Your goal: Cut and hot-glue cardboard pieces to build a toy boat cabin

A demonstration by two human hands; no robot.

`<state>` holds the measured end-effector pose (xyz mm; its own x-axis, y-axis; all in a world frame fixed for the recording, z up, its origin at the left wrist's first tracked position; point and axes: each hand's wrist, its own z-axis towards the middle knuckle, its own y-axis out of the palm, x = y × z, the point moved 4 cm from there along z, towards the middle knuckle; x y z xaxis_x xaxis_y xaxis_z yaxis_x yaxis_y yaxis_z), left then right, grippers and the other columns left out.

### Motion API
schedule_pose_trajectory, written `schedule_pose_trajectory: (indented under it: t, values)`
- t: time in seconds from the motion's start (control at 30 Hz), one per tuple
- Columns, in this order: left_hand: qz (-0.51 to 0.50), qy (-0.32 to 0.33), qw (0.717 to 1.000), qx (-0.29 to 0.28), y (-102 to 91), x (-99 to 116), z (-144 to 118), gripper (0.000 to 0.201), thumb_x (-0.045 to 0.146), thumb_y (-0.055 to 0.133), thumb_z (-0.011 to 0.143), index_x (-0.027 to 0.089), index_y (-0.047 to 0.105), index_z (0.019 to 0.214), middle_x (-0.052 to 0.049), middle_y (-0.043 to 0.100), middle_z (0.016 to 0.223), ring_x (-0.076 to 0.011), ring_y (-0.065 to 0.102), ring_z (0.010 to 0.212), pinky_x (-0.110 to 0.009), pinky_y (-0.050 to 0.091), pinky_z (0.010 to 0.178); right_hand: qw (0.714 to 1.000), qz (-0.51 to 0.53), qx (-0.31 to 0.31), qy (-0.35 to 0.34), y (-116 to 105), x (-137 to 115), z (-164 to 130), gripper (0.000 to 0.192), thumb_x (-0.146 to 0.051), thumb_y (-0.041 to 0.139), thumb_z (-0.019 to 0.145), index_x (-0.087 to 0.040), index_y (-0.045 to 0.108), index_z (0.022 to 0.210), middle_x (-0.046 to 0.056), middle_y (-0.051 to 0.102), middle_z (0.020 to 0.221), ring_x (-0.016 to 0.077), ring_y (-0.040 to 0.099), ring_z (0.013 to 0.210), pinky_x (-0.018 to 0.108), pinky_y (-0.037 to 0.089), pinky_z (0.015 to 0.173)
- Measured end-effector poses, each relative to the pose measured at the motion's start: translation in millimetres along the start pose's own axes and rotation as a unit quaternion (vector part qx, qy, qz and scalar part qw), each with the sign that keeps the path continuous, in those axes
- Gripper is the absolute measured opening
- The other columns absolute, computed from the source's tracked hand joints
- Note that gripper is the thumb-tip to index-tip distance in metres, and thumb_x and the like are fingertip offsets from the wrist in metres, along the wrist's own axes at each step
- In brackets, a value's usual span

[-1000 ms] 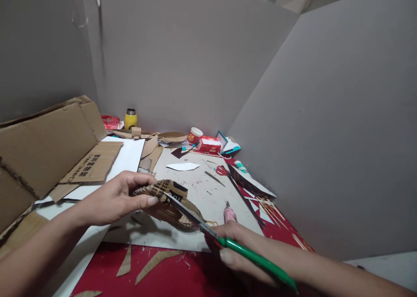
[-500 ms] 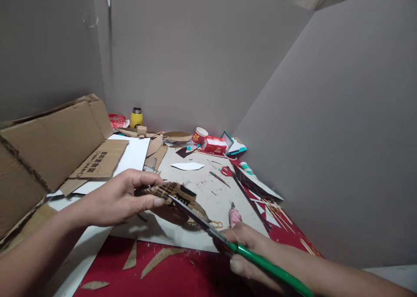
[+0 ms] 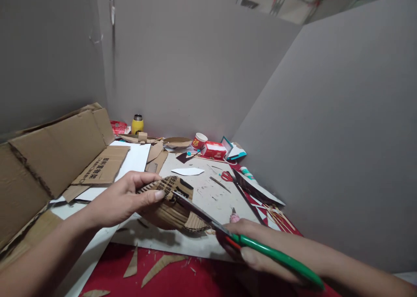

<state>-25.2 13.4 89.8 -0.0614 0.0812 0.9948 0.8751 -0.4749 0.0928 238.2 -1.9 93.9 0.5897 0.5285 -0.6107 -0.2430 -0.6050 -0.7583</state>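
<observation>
Between thumb and fingers, my left hand (image 3: 130, 197) pinches a piece of printed brown cardboard (image 3: 171, 208) with a curved outline and dark lettering. My right hand (image 3: 247, 240) is wrapped round a pair of green-handled scissors (image 3: 276, 255), whose metal blades point up and to the left. The blades reach over the face of the cardboard, and their tip lies close to my left thumb. Whether they touch or cut the cardboard, I cannot tell. Below it is a pale board (image 3: 156, 240) on a red tabletop (image 3: 195, 279).
Cardboard offcuts (image 3: 163, 266) lie in front. A large cardboard box (image 3: 65, 147) stands at left. Further back are a yellow bottle (image 3: 137, 125), a paper cup (image 3: 199, 140) and a red box (image 3: 214, 150). Red-handled scissors (image 3: 227, 176) and thin sticks (image 3: 280, 219) are at right. Grey walls enclose the table.
The cardboard has been tilted so that more of its ribbed lower face shows. The scissors have shifted slightly right, and a red part now shows by their handle. The camera view has tilted up slightly.
</observation>
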Motion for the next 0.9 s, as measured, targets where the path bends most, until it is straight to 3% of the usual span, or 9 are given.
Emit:
schedule_pose_trajectory:
  t: [0.13,0.27,0.37,0.5,0.63,0.77,0.9]
  values:
    - [-0.044,-0.005,0.999,0.026,2.1,-4.5,1.9,0.027,0.033,0.074,0.08,0.016,0.07,0.102,-0.006,0.075,0.09,-0.019,0.07,0.08,-0.031,0.055,0.077,0.983,-0.169,0.011,0.073,-10.1,-10.0,-0.3,0.049,-0.062,0.041,0.091,-0.018,0.06,0.088,0.009,0.064,0.078,0.0208,0.058,0.068,0.032,0.044,0.062]
    - [-0.057,-0.004,0.998,0.04,6.8,-3.9,3.1,0.032,0.033,0.076,0.078,0.015,0.071,0.104,-0.007,0.077,0.09,-0.0192,0.071,0.077,-0.034,0.055,0.079,0.932,-0.337,0.052,0.125,-20.3,-12.7,2.6,0.043,-0.059,0.043,0.09,-0.018,0.058,0.088,0.01,0.066,0.073,0.0256,0.062,0.063,0.032,0.036,0.054]
    - [-0.041,-0.005,0.997,0.067,7.6,-1.8,2.7,0.032,0.034,0.075,0.079,0.015,0.071,0.104,-0.007,0.077,0.092,-0.0193,0.071,0.078,-0.031,0.055,0.077,0.907,-0.403,0.077,0.096,-26.9,-14.1,7.3,0.034,-0.05,0.046,0.089,-0.018,0.055,0.083,0.009,0.066,0.071,0.0231,0.06,0.055,0.03,0.031,0.05]
    - [-0.065,-0.03,0.992,0.109,4.5,-3.9,1.2,0.035,0.036,0.077,0.076,0.015,0.07,0.104,-0.006,0.077,0.086,-0.0196,0.071,0.073,-0.031,0.056,0.069,0.872,-0.468,0.143,0.0,-33.2,-15.8,10.7,0.008,-0.026,0.049,0.078,-0.018,0.052,0.077,0.007,0.064,0.068,0.0184,0.057,0.05,0.029,0.028,0.048]
    - [-0.095,-0.036,0.987,0.126,3.1,-6.2,1.0,0.034,0.035,0.079,0.074,0.015,0.07,0.1,-0.006,0.077,0.082,-0.0178,0.07,0.067,-0.028,0.057,0.063,0.842,-0.489,0.206,-0.092,-31.8,-19.8,12.4,0.007,-0.02,0.045,0.075,-0.019,0.052,0.075,0.006,0.063,0.067,0.0176,0.058,0.054,0.028,0.034,0.052]
    - [-0.106,-0.027,0.981,0.158,3.5,-4.8,1.4,0.037,0.035,0.08,0.073,0.017,0.067,0.103,-0.005,0.077,0.08,-0.0195,0.071,0.068,-0.03,0.058,0.063,0.838,-0.496,0.209,-0.087,-30.5,-20.4,15.6,0.009,-0.019,0.046,0.076,-0.017,0.054,0.078,0.005,0.064,0.067,0.0175,0.06,0.056,0.028,0.036,0.053]
    - [-0.097,0.033,0.981,0.162,4.1,0.6,1.6,0.033,0.034,0.078,0.075,0.018,0.068,0.102,-0.005,0.077,0.086,-0.0181,0.071,0.069,-0.03,0.058,0.067,0.828,-0.504,0.233,-0.074,-35.8,-16.5,8.0,0.011,-0.019,0.046,0.076,-0.017,0.055,0.082,0.009,0.067,0.077,0.02,0.064,0.063,0.029,0.04,0.057]
